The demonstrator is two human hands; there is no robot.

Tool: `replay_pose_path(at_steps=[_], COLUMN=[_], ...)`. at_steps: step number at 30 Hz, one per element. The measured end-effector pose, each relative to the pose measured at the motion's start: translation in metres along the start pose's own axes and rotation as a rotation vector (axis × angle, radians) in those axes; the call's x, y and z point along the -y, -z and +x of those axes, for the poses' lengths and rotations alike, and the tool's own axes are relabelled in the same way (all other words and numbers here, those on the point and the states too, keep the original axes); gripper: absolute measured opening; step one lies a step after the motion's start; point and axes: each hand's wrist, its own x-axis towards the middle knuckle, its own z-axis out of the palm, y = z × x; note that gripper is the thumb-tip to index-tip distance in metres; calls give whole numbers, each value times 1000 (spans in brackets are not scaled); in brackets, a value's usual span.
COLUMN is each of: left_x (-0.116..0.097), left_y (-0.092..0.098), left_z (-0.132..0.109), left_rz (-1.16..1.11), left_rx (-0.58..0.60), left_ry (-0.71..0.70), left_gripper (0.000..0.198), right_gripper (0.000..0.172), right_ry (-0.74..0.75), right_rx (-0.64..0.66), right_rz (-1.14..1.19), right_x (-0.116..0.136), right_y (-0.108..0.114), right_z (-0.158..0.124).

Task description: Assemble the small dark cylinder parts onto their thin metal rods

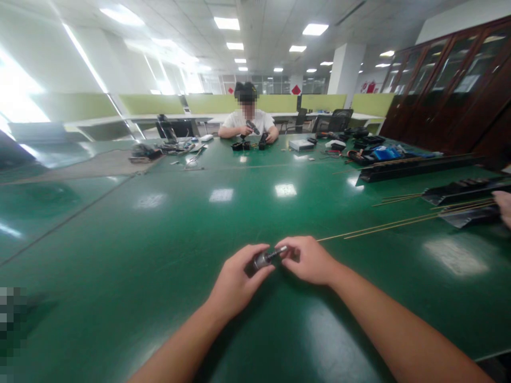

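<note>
My left hand is wrapped round a dark, silvery cylindrical metal part, with thumb and fingers on either side of it. A narrower shaft runs from the part toward the upper right and ends in a pale tip. At that tip, the curled fingers of my right hand are closed; whether they grip it firmly is hard to see. Both hands are just above the green tabletop. The part's rear end is hidden in my left palm, and its exact kind does not show.
Thin brass-coloured rods reach from a dark metal channel at the right, near another person's hand. Across the table a person holds a power drill. Tools and a blue bundle lie at the back right.
</note>
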Motion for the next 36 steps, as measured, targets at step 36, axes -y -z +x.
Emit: replay_pose_path(at_steps=[36], left_x=[-7], left_y=[-1], left_z=[0], left_rz=[3], left_rx=[-5], left_ry=[-110], left_gripper=[12], right_gripper=[15], right_ry=[150], right_rx=[23], right_rz=[55], right_x=[11], right_y=[-3], right_z=[-4])
